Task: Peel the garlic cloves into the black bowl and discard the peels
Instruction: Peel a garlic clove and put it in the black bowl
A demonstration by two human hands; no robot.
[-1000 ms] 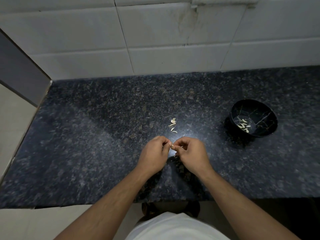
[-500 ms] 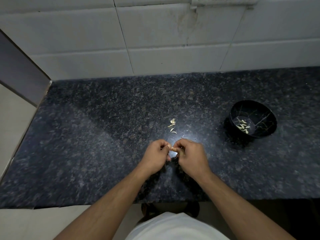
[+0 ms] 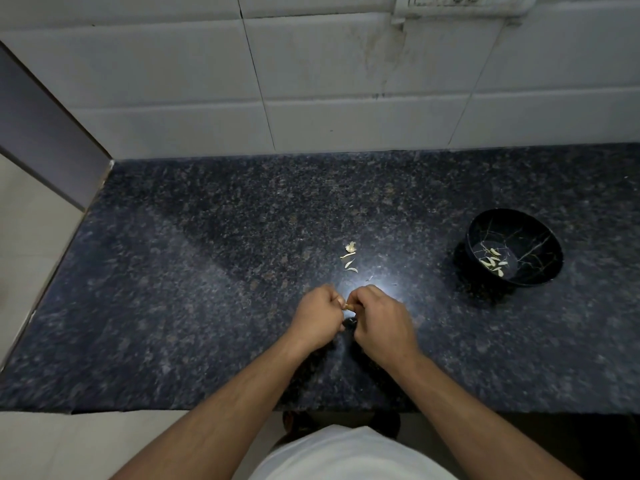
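My left hand (image 3: 320,315) and my right hand (image 3: 379,322) meet over the middle of the dark granite counter (image 3: 207,289), and both pinch one small garlic clove (image 3: 349,307) between their fingertips. Only a pale sliver of the clove shows between the curled fingers. A few pale garlic bits and peels (image 3: 349,258) lie on the counter just beyond my hands. The black bowl (image 3: 540,247) stands to the right, with several peeled cloves (image 3: 493,263) at its bottom.
White wall tiles (image 3: 311,81) rise behind the counter, with a switch plate (image 3: 460,3) at the top right. The counter's left end meets a grey panel (image 3: 45,133). Its front edge runs just below my forearms.
Both hands have stayed together on the clove with small finger movements and have drawn slightly closer. The camera has tilted a little, so the bowl and peels sit slightly differently in the view.
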